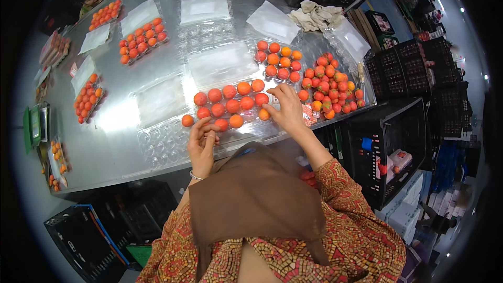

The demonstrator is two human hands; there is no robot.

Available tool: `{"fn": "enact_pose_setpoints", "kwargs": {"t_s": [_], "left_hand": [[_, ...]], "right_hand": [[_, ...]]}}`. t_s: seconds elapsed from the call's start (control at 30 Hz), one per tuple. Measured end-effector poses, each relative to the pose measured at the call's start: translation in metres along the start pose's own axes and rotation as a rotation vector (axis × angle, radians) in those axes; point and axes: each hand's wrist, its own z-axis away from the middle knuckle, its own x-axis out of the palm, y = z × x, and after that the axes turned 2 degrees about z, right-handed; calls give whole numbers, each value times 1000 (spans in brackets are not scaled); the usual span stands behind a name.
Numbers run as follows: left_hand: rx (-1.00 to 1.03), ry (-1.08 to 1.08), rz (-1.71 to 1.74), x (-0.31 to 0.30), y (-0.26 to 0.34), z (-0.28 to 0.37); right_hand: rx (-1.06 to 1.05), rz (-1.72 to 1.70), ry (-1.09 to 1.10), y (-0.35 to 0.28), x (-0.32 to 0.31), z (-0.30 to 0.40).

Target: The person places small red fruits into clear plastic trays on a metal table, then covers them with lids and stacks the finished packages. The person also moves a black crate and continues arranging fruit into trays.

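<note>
Right before me is a clear plastic clamshell tray point(251, 124) with rows of red and orange tomatoes point(232, 106). My right hand point(289, 108) is at its right end, thumb and forefinger apart beside a red tomato point(261, 99); contact is unclear. Below the thumb sits an orange tomato point(264, 114). My left hand point(202, 145) is at the tray's near left, fingers partly curled by a red tomato point(221, 124); whether its palm holds anything is hidden. Another orange tomato point(188, 120) lies left of these fingers. The tray's lid, with a white pad point(222, 63), lies folded back.
A pile of loose tomatoes point(334, 86) lies to the right, beside another filled tray point(278, 60). An unfilled clamshell point(163, 145) lies left on the metal table point(106, 157). A crumpled cloth point(316, 16) is at the back. Black crates point(393, 126) stand right.
</note>
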Motion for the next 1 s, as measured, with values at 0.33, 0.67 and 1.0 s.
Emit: {"fn": "enact_pose_setpoints", "kwargs": {"t_s": [0.33,0.67,1.0], "left_hand": [[-28,-69,5,0,0,2],[-208,-262,72,5,-2,-4],[-525,-441,238,42,46,-23]], "right_hand": [[-163,144,-157,6,-3,-29],[556,-990,-277,14,-7,3],[-71,-548,-210,-54,-29,18]]}}
